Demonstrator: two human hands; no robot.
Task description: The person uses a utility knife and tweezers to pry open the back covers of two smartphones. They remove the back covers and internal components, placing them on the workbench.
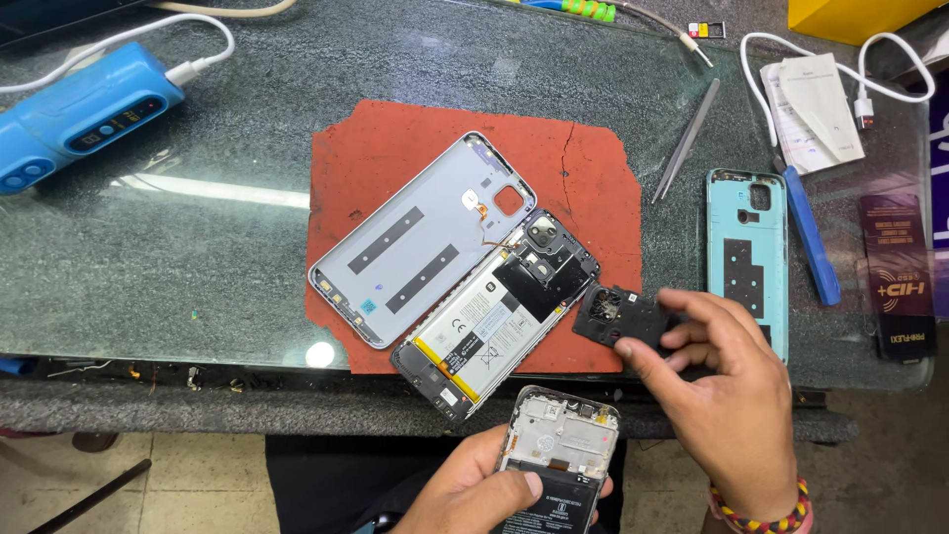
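Note:
My right hand [727, 391] pinches a black plastic cover piece [623, 318] at the right edge of a red mat [593, 168]. My left hand [474, 489] grips a second opened phone [556, 455] below the table edge, its frame and battery facing up. On the mat lies an opened phone [494, 321] with its battery and black camera shield exposed. Beside it, a grey back cover [420, 237] rests inner side up, joined to the phone by a thin cable.
A teal back cover [746, 252], a blue pry tool [811, 237] and metal tweezers [687, 138] lie right of the mat. A blue handheld device [79, 114] with a white cable sits far left. White paper slips [811, 109], a dark card [895, 277] and a yellow box [855, 18] are at the right.

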